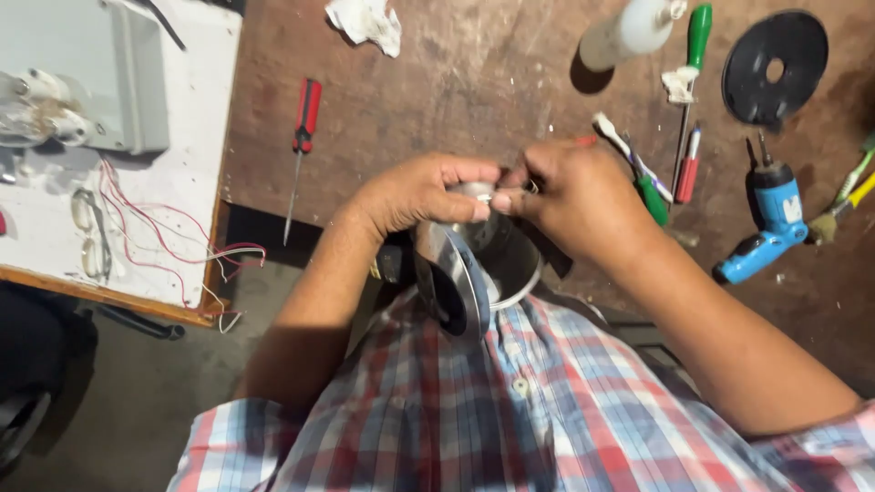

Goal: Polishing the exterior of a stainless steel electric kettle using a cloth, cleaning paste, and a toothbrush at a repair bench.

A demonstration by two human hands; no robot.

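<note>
A shiny round metal appliance body [465,273] rests against my chest at the near edge of a brown workbench [474,82]. My left hand [415,193] pinches a small silvery part [476,190] at the top of it. My right hand [574,196] meets the left one there, its fingertips closed on the same small part. What the part is stays hidden by my fingers.
A red screwdriver [304,128] lies to the left. On the right lie a green screwdriver [693,55], a toothbrush [629,155], a red pen [688,164], a blue glue gun [770,223], a black disc [775,66] and a white bottle [629,32]. A white board with red wires [155,228] sits at left.
</note>
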